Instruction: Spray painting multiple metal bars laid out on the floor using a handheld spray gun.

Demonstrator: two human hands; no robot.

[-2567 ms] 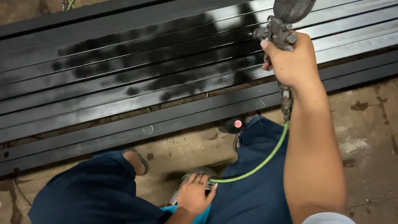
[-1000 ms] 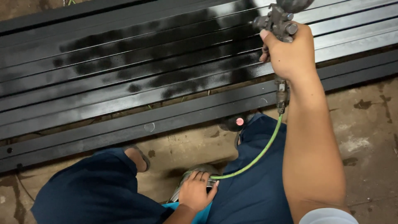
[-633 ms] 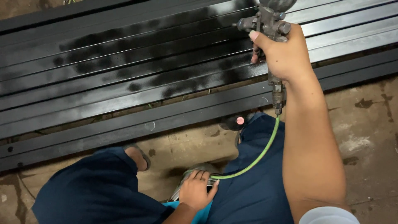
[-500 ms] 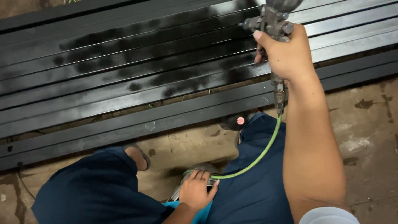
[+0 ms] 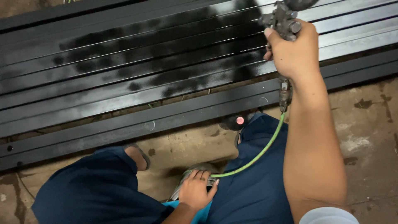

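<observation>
My right hand (image 5: pixel 295 52) grips a metal spray gun (image 5: pixel 282 20) held over a row of long metal bars (image 5: pixel 124 70) lying on the floor. The bars carry wet black paint in uneven patches; their right ends look paler grey. A green air hose (image 5: pixel 257 155) runs from the gun's base down across my lap to my left hand (image 5: pixel 197 191), which rests low between my knees on the hose and a round metal object (image 5: pixel 186 180) that is mostly hidden.
I crouch in dark blue trousers (image 5: pixel 95 191) on a stained concrete floor (image 5: pixel 365 120). My sandalled foot (image 5: pixel 139 155) is near the closest bar. A small dark item with a pink dot (image 5: pixel 238 121) lies by my right knee.
My right hand with the spray gun has drifted slightly left along the bars and back to the right. The left hand has stayed put.
</observation>
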